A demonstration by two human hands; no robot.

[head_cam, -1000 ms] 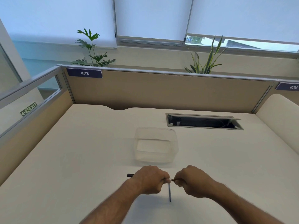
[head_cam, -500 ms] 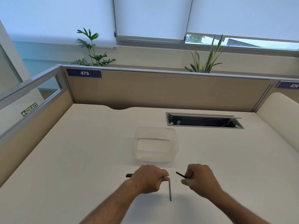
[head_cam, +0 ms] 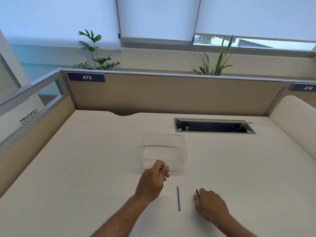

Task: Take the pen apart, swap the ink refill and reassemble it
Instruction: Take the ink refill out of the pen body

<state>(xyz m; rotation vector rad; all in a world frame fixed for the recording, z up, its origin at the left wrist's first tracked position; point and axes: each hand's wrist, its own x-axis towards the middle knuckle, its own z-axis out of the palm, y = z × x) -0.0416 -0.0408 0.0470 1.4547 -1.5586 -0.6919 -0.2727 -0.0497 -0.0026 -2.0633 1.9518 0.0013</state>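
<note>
On the near part of the desk [head_cam: 85,168], between your hands, lies one thin dark refill [head_cam: 178,198], untouched. Your left hand [head_cam: 152,182] pinches a pale-tipped pen piece [head_cam: 165,166] at the clear container's [head_cam: 183,147] near wall. Your right hand [head_cam: 211,204], resting right of the refill, curls round a dark pen part [head_cam: 197,192].

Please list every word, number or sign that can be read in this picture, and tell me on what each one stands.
"473": white digits on a dark label at the left end of the desk partition.
"474": white digits on a dark label on the partition at the right edge, slightly blurred.
"EXIT" with an arrow: green sign seen through the glass panel at left, appearing mirrored.
No readable text on the pen parts or the clear container.
</note>
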